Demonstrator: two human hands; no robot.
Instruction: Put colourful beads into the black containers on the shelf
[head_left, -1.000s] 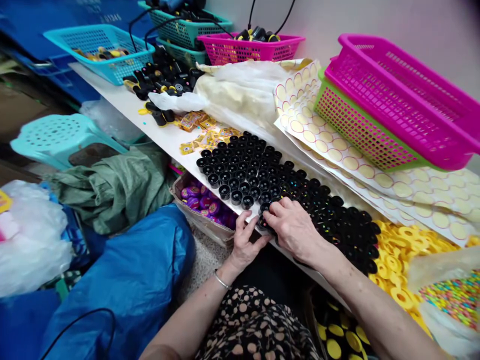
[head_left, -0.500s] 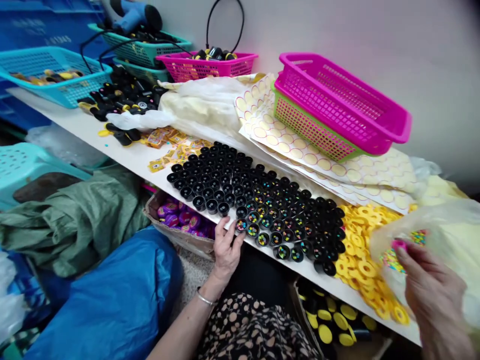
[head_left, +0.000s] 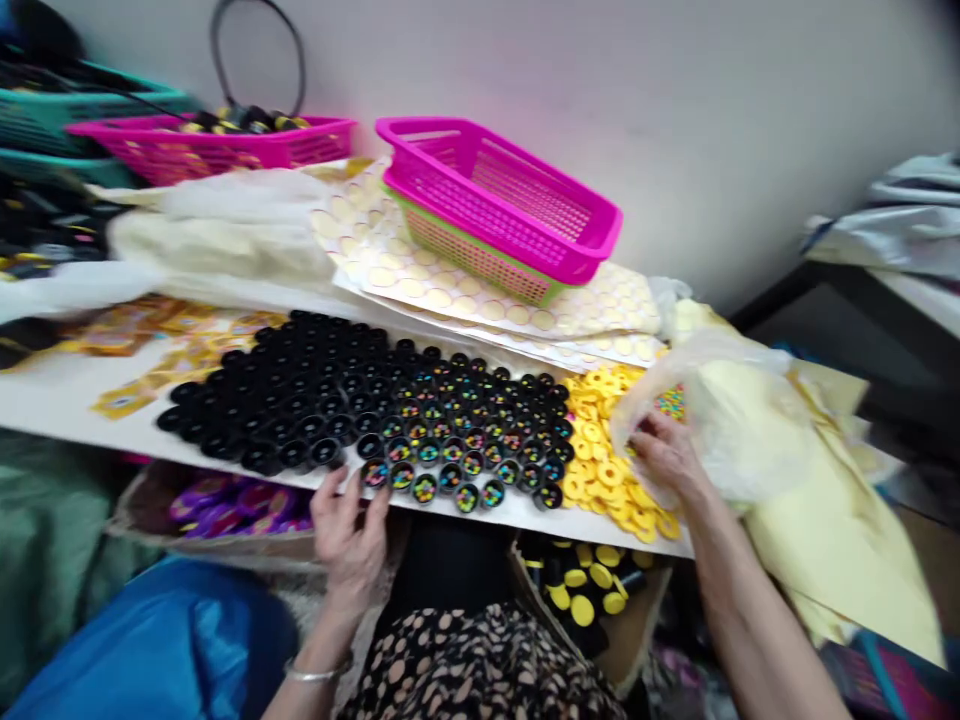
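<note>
Rows of small round black cups fill the middle of the white table. Cups toward the right, such as this black cup with colourful pellets, hold bright bits; those on the left look bare inside. My left hand is at the front edge, fingers spread, fingertips at a cup in the front row. On the right, my right hand reaches into the mouth of a clear plastic bag with colourful pellets in it. Its fingers are closed; the small pink thing they held is now hidden.
Yellow rings lie heaped between cups and bag. Behind are sticker sheets and a pink basket stacked on a green one. Yellow packets lie left. Below the table are boxes of purple-wrapped pieces and yellow-capped black pieces.
The view has swung right. My right hand has moved from beside the bag into its mouth, taking the small pink thing out of sight. My left hand stays by the same front cups.
</note>
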